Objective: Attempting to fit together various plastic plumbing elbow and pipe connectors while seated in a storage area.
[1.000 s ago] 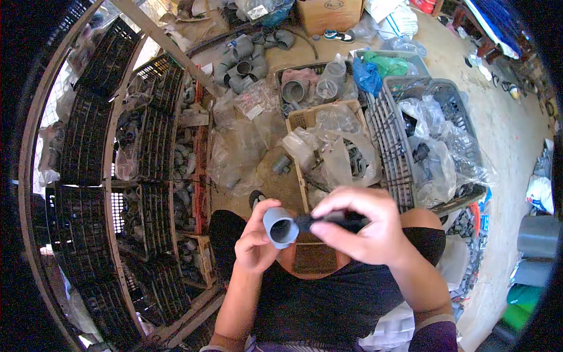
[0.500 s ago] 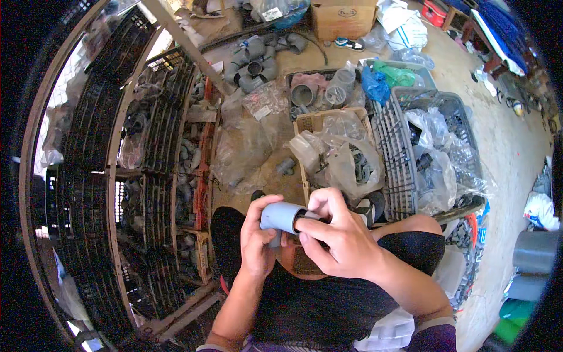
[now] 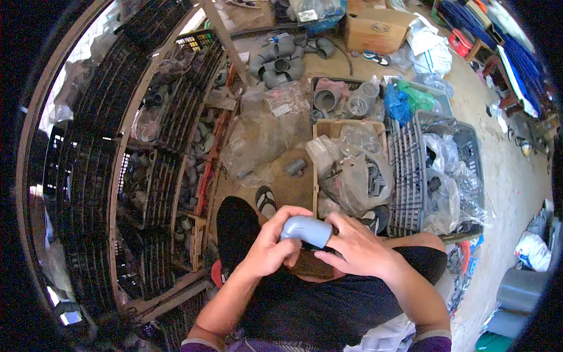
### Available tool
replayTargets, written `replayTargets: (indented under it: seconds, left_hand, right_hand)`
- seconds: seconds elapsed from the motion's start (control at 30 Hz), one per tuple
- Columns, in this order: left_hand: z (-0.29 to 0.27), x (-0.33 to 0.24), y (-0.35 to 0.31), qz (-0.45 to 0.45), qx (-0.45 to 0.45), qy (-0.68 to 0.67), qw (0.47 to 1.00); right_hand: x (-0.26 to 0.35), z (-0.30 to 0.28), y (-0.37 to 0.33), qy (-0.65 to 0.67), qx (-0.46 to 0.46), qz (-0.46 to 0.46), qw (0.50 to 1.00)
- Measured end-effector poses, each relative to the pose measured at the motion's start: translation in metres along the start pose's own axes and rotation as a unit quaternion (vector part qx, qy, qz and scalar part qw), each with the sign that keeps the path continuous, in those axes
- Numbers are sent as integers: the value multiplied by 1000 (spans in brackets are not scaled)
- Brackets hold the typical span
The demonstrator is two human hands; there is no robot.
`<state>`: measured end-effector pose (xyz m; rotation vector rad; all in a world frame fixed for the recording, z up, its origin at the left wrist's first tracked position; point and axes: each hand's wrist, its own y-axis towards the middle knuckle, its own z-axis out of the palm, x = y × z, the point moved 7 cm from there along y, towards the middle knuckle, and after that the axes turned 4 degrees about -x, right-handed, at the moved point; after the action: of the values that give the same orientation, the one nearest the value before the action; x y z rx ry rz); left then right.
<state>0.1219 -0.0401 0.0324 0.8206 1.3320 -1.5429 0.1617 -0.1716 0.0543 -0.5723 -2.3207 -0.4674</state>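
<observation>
A grey plastic pipe elbow is held above my lap between both hands. My left hand wraps round its bent end, with the thumb below and the fingers over the top. At the other end, my right hand grips the rim, its thumb under the opening. Some right fingertips are hidden behind or inside that end, so I cannot tell how deep they go.
Before me stands a tan crate with clear bags of grey fittings. A grey crate holds more bags to its right. A loose fitting lies on the floor. Shelves of black crates rise at left; a cardboard box sits farther back.
The elbow has turned in my hands, so its curved back now faces up, and it has shifted right. My right index finger no longer shows reaching into the opening. The view has also shifted.
</observation>
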Motion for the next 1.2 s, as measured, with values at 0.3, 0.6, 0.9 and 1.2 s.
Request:
replayTargets:
  seconds: [0.3,0.6,0.9,1.2]
  left_hand:
    - [1,-21,0,-57,196,-53,978]
    - [-9,-50,1,87,180,109,974]
    - [-3,-25,-6,111,143,49,982]
    - [3,-33,-9,132,115,46,983]
  right_hand:
    - [0,24,5,248,-48,60,966]
    - [14,13,11,550,101,113,821]
    - [18,5,9,221,-1,34,975]
    - [21,-2,9,307,-58,18,950]
